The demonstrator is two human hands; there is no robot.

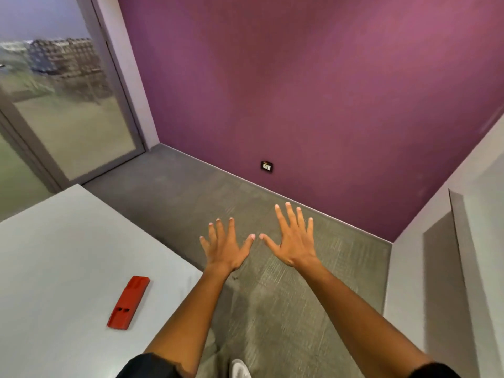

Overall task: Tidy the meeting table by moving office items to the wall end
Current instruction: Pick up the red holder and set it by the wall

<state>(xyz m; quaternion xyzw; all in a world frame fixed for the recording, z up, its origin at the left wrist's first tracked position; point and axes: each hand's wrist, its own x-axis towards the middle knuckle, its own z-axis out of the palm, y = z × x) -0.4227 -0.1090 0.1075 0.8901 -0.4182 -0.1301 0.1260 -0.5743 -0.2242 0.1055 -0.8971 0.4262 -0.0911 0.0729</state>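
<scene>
Left hand [226, 248] and right hand [293, 241] both spread flat, empty, held out over carpet [286, 309], likely a start pose. Red stapler [128, 302] lies untouched near the table [54, 255] edge.

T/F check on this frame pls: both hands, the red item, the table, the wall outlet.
1. Both hands are open and hold nothing. True: the left hand and right hand have spread fingers.
2. The red stapler lies on the grey table. True.
3. The left hand is pressing on the stapler. False: it is held out over the carpet, apart from the stapler.
4. The wall outlet sits on the glass door. False: it is low on the purple wall.
5. The thumbs point towards each other. True.
</scene>
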